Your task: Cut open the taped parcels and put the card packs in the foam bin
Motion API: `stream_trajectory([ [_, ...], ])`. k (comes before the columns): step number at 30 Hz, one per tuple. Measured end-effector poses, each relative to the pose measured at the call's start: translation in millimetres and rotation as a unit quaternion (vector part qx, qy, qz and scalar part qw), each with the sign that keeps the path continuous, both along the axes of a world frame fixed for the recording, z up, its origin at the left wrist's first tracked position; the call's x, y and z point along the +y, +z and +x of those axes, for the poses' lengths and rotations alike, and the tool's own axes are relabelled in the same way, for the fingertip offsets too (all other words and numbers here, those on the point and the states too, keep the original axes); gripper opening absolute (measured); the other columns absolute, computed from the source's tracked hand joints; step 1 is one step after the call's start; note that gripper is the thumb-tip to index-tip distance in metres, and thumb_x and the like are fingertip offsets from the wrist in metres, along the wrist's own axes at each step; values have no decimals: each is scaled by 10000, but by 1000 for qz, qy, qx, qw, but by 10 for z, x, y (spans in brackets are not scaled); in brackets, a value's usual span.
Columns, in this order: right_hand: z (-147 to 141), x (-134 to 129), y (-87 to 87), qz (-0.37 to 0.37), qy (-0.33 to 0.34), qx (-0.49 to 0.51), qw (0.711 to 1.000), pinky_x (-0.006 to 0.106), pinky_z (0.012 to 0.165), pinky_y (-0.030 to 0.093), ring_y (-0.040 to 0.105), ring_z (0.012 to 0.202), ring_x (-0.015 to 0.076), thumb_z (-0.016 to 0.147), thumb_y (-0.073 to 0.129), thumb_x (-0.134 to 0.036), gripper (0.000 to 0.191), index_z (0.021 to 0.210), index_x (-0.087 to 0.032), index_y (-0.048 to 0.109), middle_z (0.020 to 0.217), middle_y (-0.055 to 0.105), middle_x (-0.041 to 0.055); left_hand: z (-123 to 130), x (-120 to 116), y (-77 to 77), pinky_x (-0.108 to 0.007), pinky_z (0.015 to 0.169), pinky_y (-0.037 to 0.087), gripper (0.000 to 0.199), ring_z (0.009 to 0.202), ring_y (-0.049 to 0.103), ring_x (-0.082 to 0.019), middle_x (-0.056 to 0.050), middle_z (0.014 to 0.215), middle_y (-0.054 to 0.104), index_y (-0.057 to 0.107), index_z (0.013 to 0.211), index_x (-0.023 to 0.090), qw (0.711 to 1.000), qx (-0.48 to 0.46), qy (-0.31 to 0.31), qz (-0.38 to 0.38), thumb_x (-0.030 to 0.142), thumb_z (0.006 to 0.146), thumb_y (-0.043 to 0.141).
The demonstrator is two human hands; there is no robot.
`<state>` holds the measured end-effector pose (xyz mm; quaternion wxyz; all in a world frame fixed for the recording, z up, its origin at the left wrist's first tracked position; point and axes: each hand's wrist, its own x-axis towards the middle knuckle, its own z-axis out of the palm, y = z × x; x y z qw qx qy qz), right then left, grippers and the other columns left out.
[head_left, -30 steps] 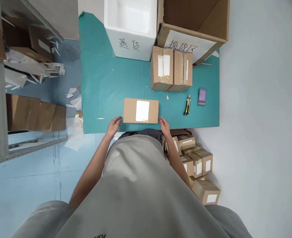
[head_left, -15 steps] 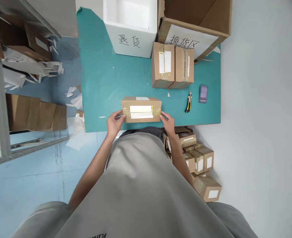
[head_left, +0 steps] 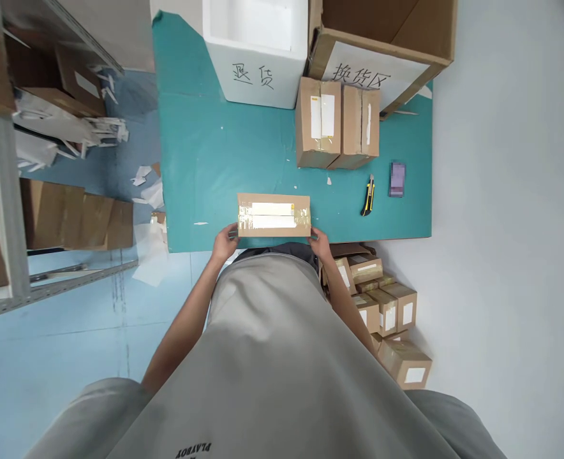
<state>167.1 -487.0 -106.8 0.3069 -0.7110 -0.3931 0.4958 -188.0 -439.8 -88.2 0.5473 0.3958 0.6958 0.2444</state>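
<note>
one taped box (head_left: 274, 215), left hand (head_left: 225, 243) and right hand (head_left: 319, 243) at its ends, fingers half-curled, can't tell if gripping, two more boxes (head_left: 335, 131) beyond, one cutter (head_left: 368, 197), one table (head_left: 200, 159)

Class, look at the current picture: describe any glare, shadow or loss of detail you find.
Head view: small glints on the tape at the near box's ends; head view: the purple item beside the cutter is pixelated; head view: soft shadow on the wall beside the stacked boxes.
</note>
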Motion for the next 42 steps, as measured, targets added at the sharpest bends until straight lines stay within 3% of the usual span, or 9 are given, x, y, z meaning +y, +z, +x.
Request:
stream_trajectory([
  [4,-108,-73,-112,-10,-1,3,1000,545,1108,564,686,1265,350,711,763,-454,572,1220,-191,788,1321,772,125,98,-19,-46,-510,1046,595,556,1184,721,-372,-169,1270,757,771,1186,142,1000,6,-22,3,186,634,728],
  [9,-24,-41,99,36,-10,39,999,496,1117,573,634,1376,349,773,800,-583,599,1238,-205,803,1496,674,128,126,73,82,-485,1152,542,486,1419,593,-367,-140,1493,656,808,1112,184,998,-23,-26,58,270,636,766],
  [16,136,158,447,69,-22,39,997,529,1171,548,691,1314,367,869,721,-747,697,1282,-193,814,1383,763,95,210,254,223,-487,1109,557,602,1172,739,-358,-154,1196,810,821,1150,144,998,-54,-35,23,617,778,814],
  [21,93,62,303,35,-77,42,996,542,1101,595,729,1247,357,903,576,-825,777,1267,-176,802,1360,770,122,195,180,24,-477,1069,587,708,1150,760,-332,-163,1241,792,789,1169,144,996,-86,-7,-10,750,816,696],
  [24,61,-65,184,18,-109,28,993,561,1098,587,732,1243,344,902,571,-774,750,1285,-165,783,1353,768,156,129,61,-40,-523,1104,567,618,1149,763,-341,-196,1326,759,771,1185,134,998,-58,-2,-11,622,807,730],
  [27,7,-150,132,2,-84,2,996,581,1144,539,722,1265,348,841,652,-680,700,1287,-158,789,1329,777,171,100,-44,-24,-550,1126,556,526,1165,757,-369,-184,1282,782,789,1133,156,998,-43,-39,-9,473,715,824],
  [31,-64,-136,249,36,-80,8,996,575,1150,542,726,1243,352,807,701,-639,713,1323,-155,787,1355,764,159,132,-80,94,-553,1115,575,519,1169,758,-376,-152,1196,811,803,1111,172,998,-49,-35,10,432,669,885],
  [38,-26,261,789,124,-78,-17,989,457,1165,571,652,1351,320,909,702,-675,660,1385,-223,772,1434,710,114,160,170,559,-501,1114,580,482,1108,775,-320,-140,1167,807,807,1156,147,989,-23,18,143,515,844,815],
  [42,-28,449,867,121,-56,-23,991,482,1168,559,683,1299,334,903,709,-683,637,1311,-202,798,1353,746,139,153,305,612,-443,1078,593,476,1099,767,-297,-131,1199,789,807,1179,150,987,-9,22,156,521,884,773],
])
